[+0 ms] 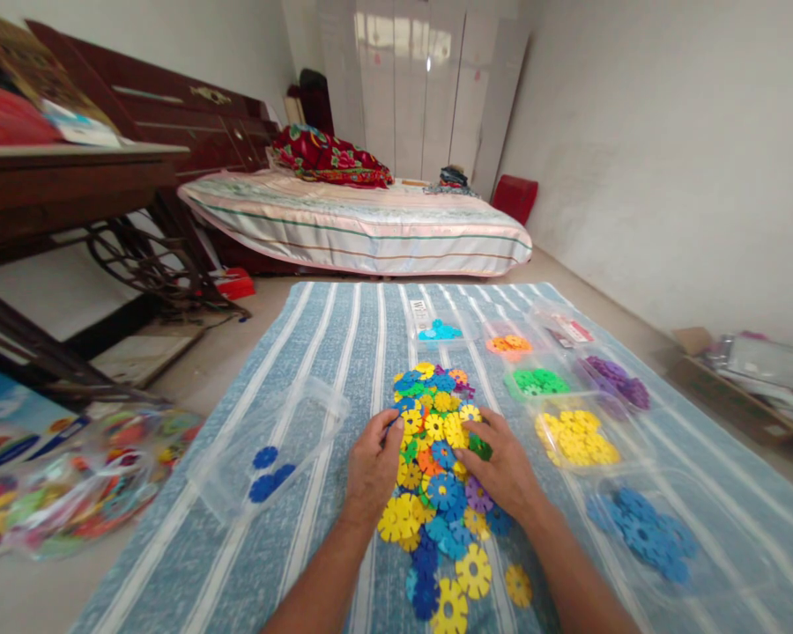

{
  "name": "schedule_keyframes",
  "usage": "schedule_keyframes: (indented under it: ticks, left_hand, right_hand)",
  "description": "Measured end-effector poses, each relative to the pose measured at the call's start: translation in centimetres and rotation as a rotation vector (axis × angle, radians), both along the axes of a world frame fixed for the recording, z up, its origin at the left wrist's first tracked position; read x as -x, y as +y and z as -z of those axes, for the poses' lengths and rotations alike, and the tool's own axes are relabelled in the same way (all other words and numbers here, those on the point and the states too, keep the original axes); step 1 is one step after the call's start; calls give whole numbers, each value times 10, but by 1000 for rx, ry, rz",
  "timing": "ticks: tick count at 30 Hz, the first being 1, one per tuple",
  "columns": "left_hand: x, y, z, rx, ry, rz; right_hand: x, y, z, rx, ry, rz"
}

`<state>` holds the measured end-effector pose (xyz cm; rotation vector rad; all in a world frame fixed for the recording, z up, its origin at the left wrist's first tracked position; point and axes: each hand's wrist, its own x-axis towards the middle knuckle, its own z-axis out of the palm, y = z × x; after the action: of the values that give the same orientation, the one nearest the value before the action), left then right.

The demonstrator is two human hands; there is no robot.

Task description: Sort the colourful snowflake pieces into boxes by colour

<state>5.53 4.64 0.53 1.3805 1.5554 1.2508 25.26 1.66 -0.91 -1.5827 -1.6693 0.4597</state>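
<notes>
Head view, left hand (372,467) and right hand (502,471) flat, fingers spread, gripping nothing, on mixed plastic snowflake discs (436,467) heaped mid striped cloth (344,335), clear tubs' (270,449) edges hard to trace, forearms cut off.

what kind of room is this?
Most likely a home bedroom. A made bed stands against the far wall beside a tall white wardrobe, and both hands work on a striped cloth spread over the floor.
</notes>
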Motion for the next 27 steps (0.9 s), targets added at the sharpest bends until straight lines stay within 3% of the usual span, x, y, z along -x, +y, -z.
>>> schedule_keyframes:
  ticks: [10,20,24,27]
  left_hand:
    - [0,-1,-5,9,-2,9]
    - [3,5,1,38,26,32]
    - [3,3,-3,19,45,35]
    - [1,0,-7,2,61,31]
  right_hand:
    - [-1,0,-11,-50,19,-39]
    - [6,2,-17,-222,18,50]
    - [-4,-3,-34,-354,-99,98]
    - [-26,-7,-53,-465,-227,241]
